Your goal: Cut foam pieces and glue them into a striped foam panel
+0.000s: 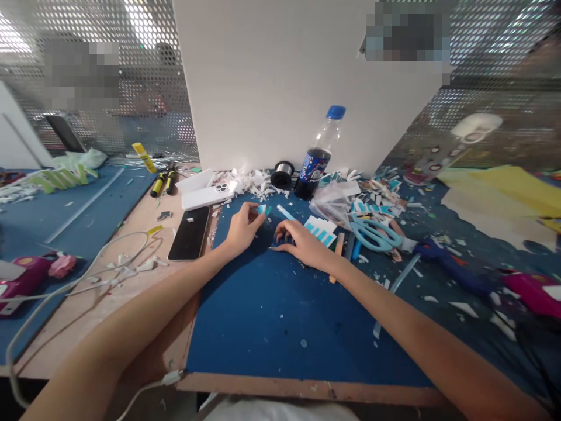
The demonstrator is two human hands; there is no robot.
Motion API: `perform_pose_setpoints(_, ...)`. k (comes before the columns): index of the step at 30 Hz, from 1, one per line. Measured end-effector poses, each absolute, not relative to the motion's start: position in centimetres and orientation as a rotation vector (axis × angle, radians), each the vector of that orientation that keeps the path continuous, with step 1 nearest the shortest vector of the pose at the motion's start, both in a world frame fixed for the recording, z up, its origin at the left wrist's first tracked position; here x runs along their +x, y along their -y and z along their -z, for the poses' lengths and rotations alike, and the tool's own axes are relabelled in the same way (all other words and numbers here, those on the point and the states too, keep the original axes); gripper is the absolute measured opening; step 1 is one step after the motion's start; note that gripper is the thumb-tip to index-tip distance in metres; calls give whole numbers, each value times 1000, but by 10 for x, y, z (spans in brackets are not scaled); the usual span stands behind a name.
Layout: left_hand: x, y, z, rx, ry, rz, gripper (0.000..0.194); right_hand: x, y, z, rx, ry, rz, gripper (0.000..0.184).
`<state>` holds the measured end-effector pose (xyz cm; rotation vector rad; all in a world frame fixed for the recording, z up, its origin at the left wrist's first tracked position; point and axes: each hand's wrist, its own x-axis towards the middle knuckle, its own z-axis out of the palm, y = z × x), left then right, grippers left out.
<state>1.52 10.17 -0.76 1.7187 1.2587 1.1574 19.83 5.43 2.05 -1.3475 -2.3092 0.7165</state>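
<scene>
My left hand (pixel 243 229) is over the blue mat (pixel 267 316), its thumb and fingertips pinched on a small blue-and-white piece (pixel 262 209). Just to its right, my right hand (pixel 301 244) hovers low at the mat with curled fingers and the thumb apart; I see nothing between them. A thin pale-blue strip (pixel 286 211) lies between and beyond the two hands. White cards with blue strips (pixel 322 230) rest beside my right hand. Close to that wrist are a wooden stick (pixel 337 257) and light-blue scissors (pixel 377 234).
A cola bottle (pixel 313 166) and a wire spool (pixel 283 174) stand among paper scraps (pixel 254 182) before a white board (pixel 280 76). Two phones, a black one (pixel 189 234) and a white one (pixel 205 196), lie left. Pink glue guns (pixel 30 280) sit at both sides, with a white cable (pixel 100 257) leftward.
</scene>
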Motion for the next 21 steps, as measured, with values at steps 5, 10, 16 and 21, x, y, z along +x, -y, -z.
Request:
perform_pose_setpoints(5, 15, -101, 7, 1737, -1257, -1104, 21, 196, -51, -13, -1393, 2271, -709, 8)
perform_pose_setpoints(10, 15, -101, 6, 1769, -1258, -1091, 20, 196, -51, -10, -1394, 2235, -697, 4)
perform_pose_setpoints(16, 15, -99, 4, 1804, -1245, -1089, 22, 200, -51, -12, -1376, 2155, -644, 14)
perform_pose_setpoints(21, 14, -99, 4, 1776, -1268, -1129, 22, 207, -50, -17, -1365, 2080, -613, 12)
